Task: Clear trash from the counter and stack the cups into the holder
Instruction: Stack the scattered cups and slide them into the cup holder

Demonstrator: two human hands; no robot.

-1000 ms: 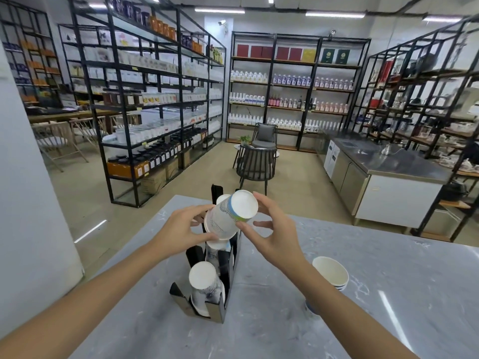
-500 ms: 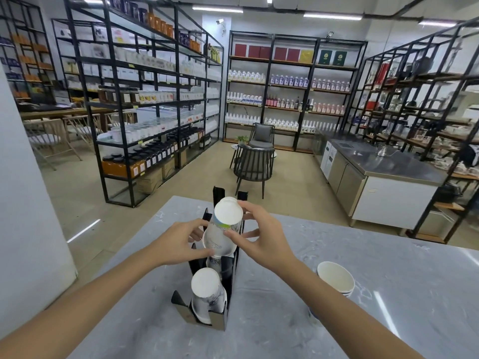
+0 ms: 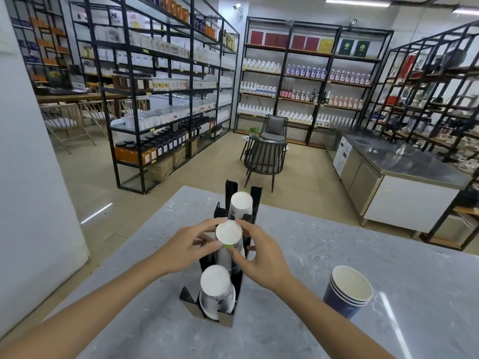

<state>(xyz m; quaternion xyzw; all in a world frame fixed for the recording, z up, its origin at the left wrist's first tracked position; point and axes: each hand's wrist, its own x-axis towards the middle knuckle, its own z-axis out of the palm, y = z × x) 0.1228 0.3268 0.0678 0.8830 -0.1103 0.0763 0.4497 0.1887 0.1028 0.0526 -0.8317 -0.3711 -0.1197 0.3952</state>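
Note:
A black cup holder [image 3: 225, 319] stands on the grey marble counter [image 3: 298, 255]. Its near slot holds an upside-down white paper cup stack [image 3: 215, 283]; its far slot holds another [image 3: 241, 204]. Over the middle slot, an upside-down white cup [image 3: 228, 231] with a green mark sits between my two hands. My left hand [image 3: 190, 246] grips it from the left and my right hand [image 3: 255, 251] from the right, fingertips on its sides. The cup's lower part is down inside the holder.
A stack of nested blue paper cups [image 3: 348, 291] stands upright on the counter to the right of the holder. Beyond the counter's far edge are two grey chairs [image 3: 264, 158], black shelving racks [image 3: 166, 94] and a steel worktop unit [image 3: 404, 182].
Both hands have turned the white cup from tilted in the air to upside down and lowered it into the holder's middle slot. The head view dipped closer.

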